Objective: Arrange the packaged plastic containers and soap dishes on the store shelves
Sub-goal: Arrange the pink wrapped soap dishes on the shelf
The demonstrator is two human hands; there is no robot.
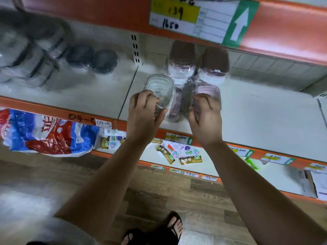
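My left hand (144, 113) grips a clear wrapped plastic container (159, 89) tilted on its side above the white shelf (256, 114). My right hand (205, 119) holds a pink-lidded wrapped container (208, 91) just to the right of it. Between the two lies another pinkish pack (177, 103), partly hidden. Behind them stand two wrapped stacks with brown lids (182, 55) (215, 61), side by side near the back wall.
Dark-lidded round containers (92, 60) and larger wrapped boxes (26, 55) fill the shelf's left bay. A price card (194, 18) hangs on the orange rail above. The lower shelf holds a blue-red bag (44, 133) and sachets (180, 152). My sandalled feet stand on wood flooring.
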